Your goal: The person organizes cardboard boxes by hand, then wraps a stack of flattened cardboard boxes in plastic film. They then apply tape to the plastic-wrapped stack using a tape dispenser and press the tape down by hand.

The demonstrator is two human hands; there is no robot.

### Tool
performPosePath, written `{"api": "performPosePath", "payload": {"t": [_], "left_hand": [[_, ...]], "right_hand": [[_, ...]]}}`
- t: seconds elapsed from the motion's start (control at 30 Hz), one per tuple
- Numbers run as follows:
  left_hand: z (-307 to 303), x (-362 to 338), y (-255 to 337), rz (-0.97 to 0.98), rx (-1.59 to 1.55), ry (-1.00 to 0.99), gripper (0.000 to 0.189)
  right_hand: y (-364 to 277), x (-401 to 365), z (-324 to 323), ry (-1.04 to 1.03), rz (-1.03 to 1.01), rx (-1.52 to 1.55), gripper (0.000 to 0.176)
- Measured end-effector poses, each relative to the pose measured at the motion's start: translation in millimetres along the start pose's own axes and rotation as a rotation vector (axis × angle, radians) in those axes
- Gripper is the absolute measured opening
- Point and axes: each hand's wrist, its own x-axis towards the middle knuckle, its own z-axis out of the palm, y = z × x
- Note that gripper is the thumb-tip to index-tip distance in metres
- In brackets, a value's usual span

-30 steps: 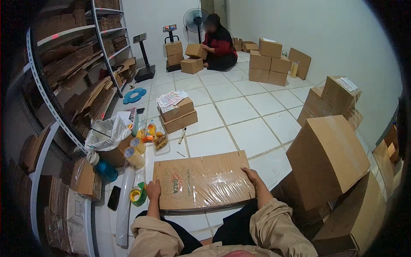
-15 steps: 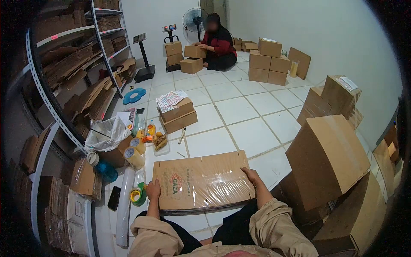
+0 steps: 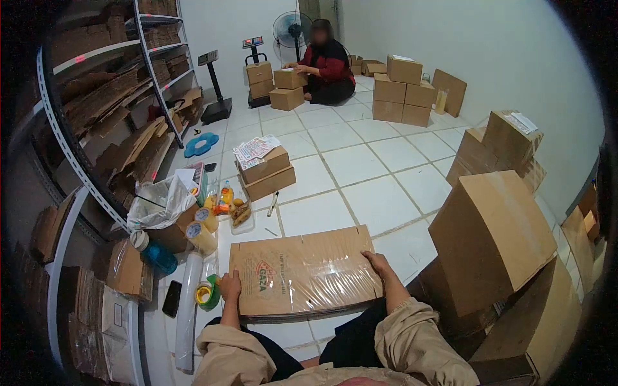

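Pinches cardboard stack [image 3: 309,267] at opposite edges with left hand [image 3: 230,287] and right hand [image 3: 380,265]; could slip, judging by wrinkled glossy film [image 3: 347,283] on top, if lifted unevenly.

1. Illumination: moderate, cool, diffuse indoor light; white square-tiled floor [image 3: 360,170] brightest, pale plain wall [image 3: 438,38] greyer.
2. Glare: wavy reflective streaks on flat brown cardboard stack under clear plastic film [image 3: 309,270], densest toward its right.
3. Shadow: deep, within tall grey metal shelving [image 3: 103,55] at left.
4. Distortion: wide-angle; shelving uprights bowed, corners vignetted to black.
5. Blur: soft smudge over head of seated person in red-and-black top [image 3: 329,64].
6. Defect: thin red line, left margin.
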Motion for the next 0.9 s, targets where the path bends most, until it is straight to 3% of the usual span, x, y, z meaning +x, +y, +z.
{"api": "performPosePath", "payload": {"t": [0.17,0.23,0.27,0.3,0.33,0.37,0.47,0.57,0.67,0.8,0.87,0.9], "left_hand": [[15,14,-19,-0.004,-0.057,-0.020,0.059],[10,9,-12,0.022,-0.004,-0.011,0.059],[13,10,-11,0.025,-0.023,-0.012,0.059],[16,13,-14,0.022,-0.012,0.007,0.059],[19,13,-17,0.019,0.008,0.022,0.059],[17,15,-16,-0.019,-0.010,-0.040,0.060],[18,17,-18,0.023,-0.008,-0.046,0.060],[24,19,-22,0.053,0.011,0.003,0.060],[7,9,-7,0.031,0.022,-0.041,0.058],[5,6,-5,0.021,-0.061,-0.028,0.058],[7,7,-6,-0.014,-0.028,-0.010,0.058],[9,10,-7,-0.023,-0.049,-0.005,0.058]], "right_hand": [[-36,-48,-3,0.028,0.013,-0.187,0.082],[-60,-75,11,0.489,-0.305,-0.569,0.077],[-76,-71,17,0.428,-0.389,-0.597,0.075],[-74,-45,30,0.492,-0.743,-0.656,0.076],[-121,-78,34,0.309,-0.755,-0.467,0.080],[-157,-91,48,0.294,-0.886,-0.454,0.086],[-268,-128,67,0.050,-1.008,-0.319,0.083],[-356,-157,76,-0.039,-1.095,-0.370,0.083],[-399,-160,76,-0.061,-1.141,-0.328,0.079],[-380,-146,67,0.041,-1.130,-0.341,0.077],[-328,-132,60,0.107,-1.053,-0.358,0.070],[-280,-98,63,0.216,-1.133,-0.386,0.068]]}}
